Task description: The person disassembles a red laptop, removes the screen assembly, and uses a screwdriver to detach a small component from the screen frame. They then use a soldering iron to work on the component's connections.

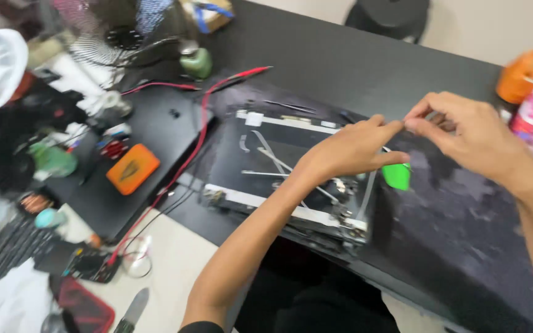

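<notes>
Black tabletop [340,55] is carrying an opened laptop lid [285,172]; at two o'clock our left hand [353,151] and right hand [470,132] are pinching something tiny, a green pick [397,176] tucked beneath.

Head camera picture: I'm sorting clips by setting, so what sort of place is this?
Probably an electronics repair bench. An opened dark laptop lid panel with bare metal strips lies on the black table, red test leads trail across it, and the left hand holds a small green plastic pry pick.

Opened laptop lid [279,166] on desk [353,68]; pick [396,176] right, fan [118,31] behind-left.
</notes>
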